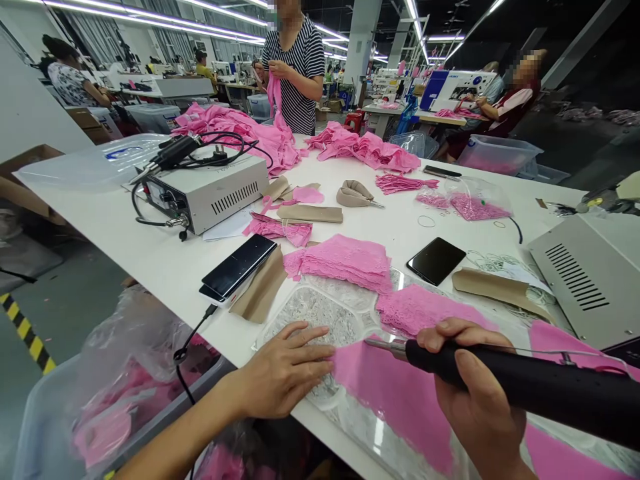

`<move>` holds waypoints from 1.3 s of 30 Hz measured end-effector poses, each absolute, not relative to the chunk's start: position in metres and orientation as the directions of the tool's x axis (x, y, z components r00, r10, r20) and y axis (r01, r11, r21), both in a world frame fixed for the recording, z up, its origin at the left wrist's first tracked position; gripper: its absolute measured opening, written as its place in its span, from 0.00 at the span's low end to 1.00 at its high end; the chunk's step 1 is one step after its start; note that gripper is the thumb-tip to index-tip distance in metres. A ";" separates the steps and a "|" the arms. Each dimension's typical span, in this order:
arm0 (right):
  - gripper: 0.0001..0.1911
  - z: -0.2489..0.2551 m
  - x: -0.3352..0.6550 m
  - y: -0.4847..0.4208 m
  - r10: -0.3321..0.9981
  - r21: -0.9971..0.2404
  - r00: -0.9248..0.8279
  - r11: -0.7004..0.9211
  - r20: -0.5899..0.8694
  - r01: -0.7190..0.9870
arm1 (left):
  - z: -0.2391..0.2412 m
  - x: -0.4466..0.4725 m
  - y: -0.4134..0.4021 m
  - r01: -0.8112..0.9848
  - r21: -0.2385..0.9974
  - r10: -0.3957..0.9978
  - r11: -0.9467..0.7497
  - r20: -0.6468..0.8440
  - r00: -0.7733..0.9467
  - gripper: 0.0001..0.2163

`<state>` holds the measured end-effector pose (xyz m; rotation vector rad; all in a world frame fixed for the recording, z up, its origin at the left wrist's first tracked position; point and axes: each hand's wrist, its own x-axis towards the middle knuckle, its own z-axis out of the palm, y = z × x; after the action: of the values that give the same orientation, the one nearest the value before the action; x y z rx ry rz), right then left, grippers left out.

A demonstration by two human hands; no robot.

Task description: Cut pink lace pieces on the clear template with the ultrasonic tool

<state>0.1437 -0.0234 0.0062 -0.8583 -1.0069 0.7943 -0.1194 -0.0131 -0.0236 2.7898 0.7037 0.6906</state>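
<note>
My right hand (pixel 475 387) is closed around a thick black hand tool (pixel 525 383) whose metal tip (pixel 383 345) points left onto a pink lace piece (pixel 395 393) lying on a glass plate (pixel 320 310). My left hand (pixel 285 370) lies flat with fingers stretched out, pressing the left edge of that pink piece against the plate. Stacks of pink lace pieces (pixel 350 260) sit just beyond the plate.
A grey control box (pixel 210 190) with cables stands at the left. Two phones (pixel 237 267) (pixel 436 260) lie on the white table (pixel 150 247). Another grey box (pixel 590 280) is at the right. A person in a striped shirt (pixel 295 67) handles pink fabric at the far side.
</note>
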 end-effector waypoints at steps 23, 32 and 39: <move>0.03 0.009 0.124 -0.025 0.883 -0.871 0.212 0.457 0.419 -0.181 | -0.022 -0.119 -0.014 0.371 0.293 0.463 -0.881 0.383 0.799 0.15; 0.04 0.020 0.162 -0.025 0.855 -0.856 0.375 0.462 0.359 -0.233 | -0.020 -0.124 -0.008 0.361 0.307 0.461 -0.881 0.380 0.802 0.18; 0.04 0.010 0.183 -0.034 0.831 -0.861 0.459 0.453 0.315 -0.230 | -0.008 -0.080 0.018 0.310 0.267 0.384 -0.913 0.300 0.873 0.17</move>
<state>0.1826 -0.0339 0.0097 -0.8478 -0.8401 0.7594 -0.0801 0.0181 -0.0081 2.8346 0.5318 0.5172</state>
